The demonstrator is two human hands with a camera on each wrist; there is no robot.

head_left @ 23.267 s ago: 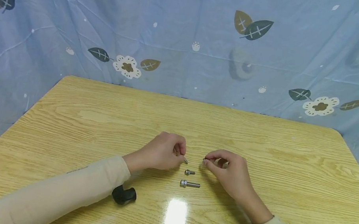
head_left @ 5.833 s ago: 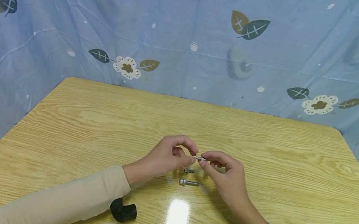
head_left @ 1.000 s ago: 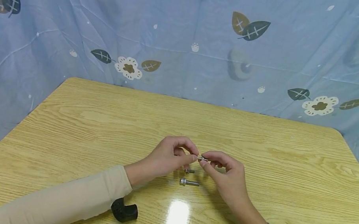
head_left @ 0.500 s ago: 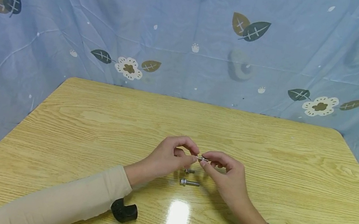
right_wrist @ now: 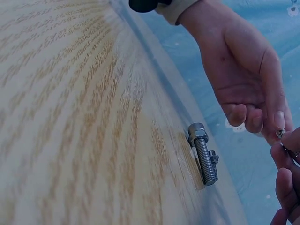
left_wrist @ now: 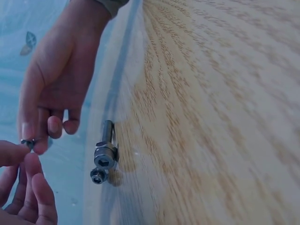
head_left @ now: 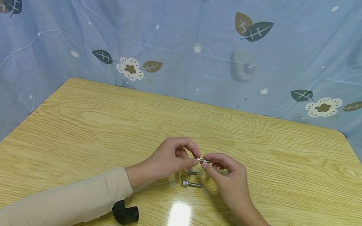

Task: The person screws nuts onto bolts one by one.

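In the head view the left hand [head_left: 173,156] pinches the left end of a small metal bolt [head_left: 200,159] between thumb and forefinger. On the bolt's shank is a small nut [head_left: 205,160], which the right hand [head_left: 228,174] pinches between its thumb and forefinger. A short tip of the bolt shows right of the nut. Fingers cover much of both parts in the left wrist view, where the left hand [left_wrist: 26,187] faces the right hand [left_wrist: 61,75]. Below the hands lie a small bolt with a nut [head_left: 191,173] and a larger socket-head bolt with a nut [head_left: 191,185].
The wood-grain table [head_left: 112,109] spreads out around the hands. A blue patterned cloth [head_left: 182,20] hangs behind it. Black wrist mounts [head_left: 125,213] sit below both forearms. A bright light reflection lies on the tabletop near the front.
The bolt and nut were apart in the oldest frame, one in each hand; now they are joined. Over the last second the left fingertips shift slightly, and the right hand stays nearly still.
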